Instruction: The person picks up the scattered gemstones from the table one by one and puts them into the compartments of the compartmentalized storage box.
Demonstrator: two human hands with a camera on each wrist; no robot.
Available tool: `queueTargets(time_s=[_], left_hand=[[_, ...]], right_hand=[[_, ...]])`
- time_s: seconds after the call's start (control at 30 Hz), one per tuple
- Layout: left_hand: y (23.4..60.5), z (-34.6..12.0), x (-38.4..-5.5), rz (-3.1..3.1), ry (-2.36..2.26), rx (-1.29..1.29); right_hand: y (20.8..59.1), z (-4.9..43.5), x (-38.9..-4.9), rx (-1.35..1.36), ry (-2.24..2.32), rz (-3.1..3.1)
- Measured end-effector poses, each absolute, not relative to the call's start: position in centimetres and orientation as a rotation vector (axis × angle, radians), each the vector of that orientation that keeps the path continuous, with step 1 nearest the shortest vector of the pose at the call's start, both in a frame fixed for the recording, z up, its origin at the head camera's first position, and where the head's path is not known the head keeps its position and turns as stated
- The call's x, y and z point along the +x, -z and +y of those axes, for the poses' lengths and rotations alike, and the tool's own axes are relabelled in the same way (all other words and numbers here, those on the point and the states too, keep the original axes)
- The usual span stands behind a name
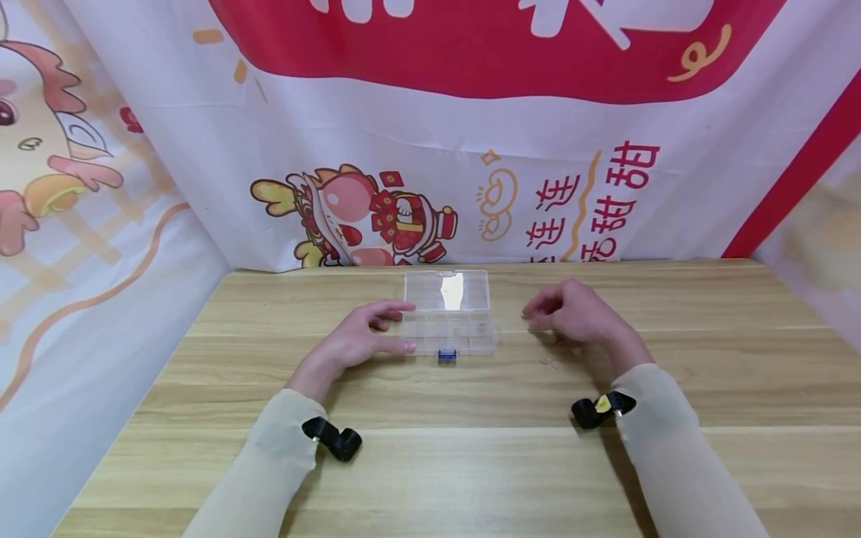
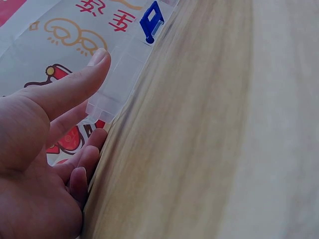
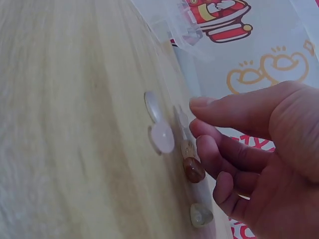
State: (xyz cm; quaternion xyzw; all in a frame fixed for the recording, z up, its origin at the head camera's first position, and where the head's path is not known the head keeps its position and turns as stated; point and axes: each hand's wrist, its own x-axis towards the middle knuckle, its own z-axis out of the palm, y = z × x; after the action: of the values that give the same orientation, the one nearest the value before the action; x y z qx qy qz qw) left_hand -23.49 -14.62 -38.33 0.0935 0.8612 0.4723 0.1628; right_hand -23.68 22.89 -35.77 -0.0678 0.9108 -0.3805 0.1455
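Observation:
A clear plastic compartment box (image 1: pixel 447 332) with a blue latch (image 1: pixel 447 354) stands on the table, its lid (image 1: pixel 446 290) raised at the back. My left hand (image 1: pixel 359 336) is at its left end, thumb by the front corner and index finger by the lid's hinge. To the right, my right hand (image 1: pixel 575 314) hovers low over small polished stones. The right wrist view shows a pale pink stone (image 3: pixel 163 137), a whitish oval one (image 3: pixel 152 105), a reddish-brown one (image 3: pixel 194 170) and a yellowish one (image 3: pixel 201 215). My bent thumb and index finger are right beside a clear piece (image 3: pixel 182 119).
The wooden table (image 1: pixel 437 463) ends at a white printed cloth (image 1: pixel 377 119) behind the box. Another cloth (image 1: pixel 101 314) hangs along the left side. Both sleeves carry a small black camera (image 1: pixel 343 443) at the wrist.

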Motion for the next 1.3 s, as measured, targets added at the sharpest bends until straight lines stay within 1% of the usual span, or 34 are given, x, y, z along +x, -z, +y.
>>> queueTargets(time_s=[0.7, 1.3], left_hand=[[38.4, -14.5, -23.5, 2.46, -1.338, 0.253], [38.4, -14.6, -23.5, 2.443, -1.372, 0.248]], right_hand=[[36.5, 22.6, -24.1, -0.16, 1.073, 2.643], [36.5, 19.8, -24.0, -0.236, 1.161, 2.827]])
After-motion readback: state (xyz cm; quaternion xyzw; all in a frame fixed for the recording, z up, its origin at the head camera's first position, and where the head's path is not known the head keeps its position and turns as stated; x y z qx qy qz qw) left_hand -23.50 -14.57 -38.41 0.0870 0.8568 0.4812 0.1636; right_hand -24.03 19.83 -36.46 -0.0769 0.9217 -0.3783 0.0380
